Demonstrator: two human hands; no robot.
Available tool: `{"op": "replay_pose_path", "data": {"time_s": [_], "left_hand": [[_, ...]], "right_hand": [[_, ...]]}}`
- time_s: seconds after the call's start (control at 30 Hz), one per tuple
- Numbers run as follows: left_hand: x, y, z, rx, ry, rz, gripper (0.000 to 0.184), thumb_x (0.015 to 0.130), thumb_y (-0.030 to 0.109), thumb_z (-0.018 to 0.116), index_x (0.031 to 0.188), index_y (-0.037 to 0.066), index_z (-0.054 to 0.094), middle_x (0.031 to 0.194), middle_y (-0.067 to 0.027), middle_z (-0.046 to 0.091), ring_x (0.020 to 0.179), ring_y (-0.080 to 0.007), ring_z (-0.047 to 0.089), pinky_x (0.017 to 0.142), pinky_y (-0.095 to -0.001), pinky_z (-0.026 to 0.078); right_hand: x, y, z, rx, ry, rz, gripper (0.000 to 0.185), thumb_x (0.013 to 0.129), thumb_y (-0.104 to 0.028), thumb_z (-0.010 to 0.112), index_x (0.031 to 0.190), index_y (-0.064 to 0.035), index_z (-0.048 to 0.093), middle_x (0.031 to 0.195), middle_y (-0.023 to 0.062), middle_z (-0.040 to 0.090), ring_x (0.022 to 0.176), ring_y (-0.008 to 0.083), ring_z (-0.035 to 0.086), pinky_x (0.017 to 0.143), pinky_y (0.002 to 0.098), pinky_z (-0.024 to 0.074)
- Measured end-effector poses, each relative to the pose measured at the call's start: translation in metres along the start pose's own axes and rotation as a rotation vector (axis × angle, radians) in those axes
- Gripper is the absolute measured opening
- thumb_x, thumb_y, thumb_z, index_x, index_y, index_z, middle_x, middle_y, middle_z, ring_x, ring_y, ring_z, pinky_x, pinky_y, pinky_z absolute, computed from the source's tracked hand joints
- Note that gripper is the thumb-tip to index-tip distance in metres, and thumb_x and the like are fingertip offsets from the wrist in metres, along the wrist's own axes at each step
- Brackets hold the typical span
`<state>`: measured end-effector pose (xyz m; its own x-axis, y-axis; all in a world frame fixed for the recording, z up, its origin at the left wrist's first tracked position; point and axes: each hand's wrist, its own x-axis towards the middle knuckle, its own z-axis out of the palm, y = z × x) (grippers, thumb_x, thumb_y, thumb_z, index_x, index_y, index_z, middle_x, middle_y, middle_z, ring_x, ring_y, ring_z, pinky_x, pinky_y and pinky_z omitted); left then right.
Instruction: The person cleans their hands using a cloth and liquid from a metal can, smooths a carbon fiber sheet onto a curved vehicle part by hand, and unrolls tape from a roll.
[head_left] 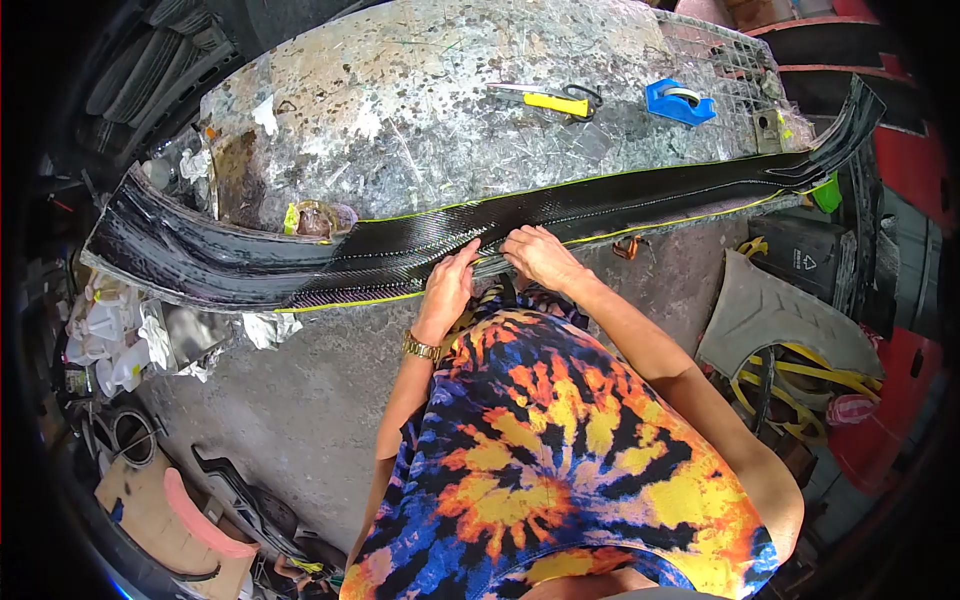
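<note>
Tie-dye shirt comes foremost, facing the table, along whose near edge a black strip runs left to right. It lies under and beyond the fingertips, the right hand set slightly farther over it than the left hand. Fingers on both curl nearly together; whether they pinch the strip I cannot tell. Right of the table, a dark box bears a recycling mark; I can read no words.
</note>
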<state>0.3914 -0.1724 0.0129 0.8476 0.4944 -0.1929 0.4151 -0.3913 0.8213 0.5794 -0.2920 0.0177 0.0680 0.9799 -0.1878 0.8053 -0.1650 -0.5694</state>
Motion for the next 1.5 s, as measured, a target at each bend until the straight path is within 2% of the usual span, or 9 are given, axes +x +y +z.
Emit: {"op": "replay_pose_path", "data": {"time_s": [0.1,0.33,0.67,0.8,1.0,1.17,1.23,1.33,1.5], "left_hand": [[-0.002,-0.001,0.0,-0.001,-0.005,-0.041,0.048,0.088,-0.002,0.051,0.135,0.009,0.051,0.11,-0.0114,0.069,0.103,-0.0348,0.061,0.093,-0.0434,0.047],[-0.002,-0.001,0.005,0.008,0.006,-0.018,0.046,0.089,0.0,0.053,0.134,0.008,0.052,0.112,-0.012,0.068,0.101,-0.0342,0.061,0.096,-0.0443,0.044],[0.006,0.004,0.01,0.019,-0.021,0.007,0.043,0.089,0.005,0.057,0.132,0.006,0.053,0.107,-0.0143,0.066,0.098,-0.0333,0.06,0.09,-0.0425,0.046],[0.0,0.002,0.002,-0.012,-0.055,-0.045,0.046,0.089,0.004,0.057,0.134,0.008,0.051,0.107,-0.0134,0.067,0.098,-0.0327,0.06,0.091,-0.0419,0.046],[-0.01,0.006,-0.005,0.032,-0.047,-0.029,0.048,0.088,0.001,0.059,0.135,0.01,0.052,0.113,-0.0133,0.067,0.103,-0.0316,0.061,0.091,-0.0406,0.047],[-0.015,0.007,0.001,0.098,-0.011,0.029,0.039,0.089,0.004,0.057,0.128,0.003,0.057,0.112,-0.0148,0.066,0.104,-0.0321,0.06,0.092,-0.0418,0.044],[-0.016,0.004,0.002,0.108,-0.011,0.041,0.038,0.089,0.005,0.057,0.126,0.003,0.058,0.113,-0.0153,0.065,0.105,-0.0321,0.06,0.092,-0.0422,0.044],[-0.013,0.013,0.011,0.141,-0.021,0.046,0.036,0.09,0.008,0.057,0.125,0.002,0.058,0.115,-0.0163,0.065,0.107,-0.0321,0.059,0.093,-0.0423,0.044],[0.008,0.022,0.023,0.139,-0.059,0.132,0.036,0.09,0.01,0.056,0.126,0.002,0.058,0.117,-0.0175,0.064,0.11,-0.0322,0.059,0.096,-0.0422,0.043]], "right_hand": [[-0.005,0.002,0.0,0.014,0.013,0.0,0.016,0.09,-0.016,0.059,0.098,-0.005,0.066,0.098,0.0067,0.059,0.1,0.0243,0.056,0.089,0.0392,0.043],[-0.02,0.013,-0.008,-0.03,0.038,0.051,0.018,0.089,-0.015,0.059,0.104,-0.0055,0.065,0.103,0.0052,0.059,0.103,0.0239,0.054,0.09,0.0392,0.0413],[-0.058,0.026,-0.024,-0.014,0.21,0.143,0.024,0.088,-0.015,0.06,0.111,-0.0071,0.062,0.11,0.0061,0.057,0.108,0.0253,0.051,0.093,0.0391,0.0399],[-0.054,0.017,-0.025,0.038,0.151,0.183,0.027,0.086,-0.013,0.061,0.112,-0.0059,0.061,0.115,0.0079,0.059,0.111,0.027,0.052,0.096,0.0401,0.0403],[-0.032,0.001,-0.005,0.076,0.116,0.077,0.028,0.09,-0.015,0.057,0.115,-0.0054,0.062,0.116,0.0087,0.06,0.111,0.0268,0.053,0.096,0.04,0.0403],[-0.012,-0.011,0.004,0.073,0.036,0.005,0.03,0.091,-0.016,0.056,0.119,-0.0062,0.062,0.116,0.0086,0.062,0.113,0.0275,0.054,0.099,0.0417,0.0397],[-0.01,-0.008,0.012,0.068,0.055,-0.029,0.028,0.088,-0.015,0.057,0.114,-0.0062,0.062,0.111,0.0087,0.063,0.108,0.0265,0.056,0.095,0.0401,0.0404],[-0.021,0.003,0.008,0.053,-0.002,-0.016,0.029,0.088,-0.016,0.057,0.115,-0.0059,0.062,0.114,0.0093,0.063,0.112,0.0266,0.056,0.097,0.0409,0.0401],[-0.055,0.021,-0.013,0.071,0.143,0.118,0.036,0.09,-0.015,0.056,0.125,-0.0068,0.058,0.132,0.0124,0.056,0.125,0.0286,0.05,0.107,0.0438,0.0353]]}}
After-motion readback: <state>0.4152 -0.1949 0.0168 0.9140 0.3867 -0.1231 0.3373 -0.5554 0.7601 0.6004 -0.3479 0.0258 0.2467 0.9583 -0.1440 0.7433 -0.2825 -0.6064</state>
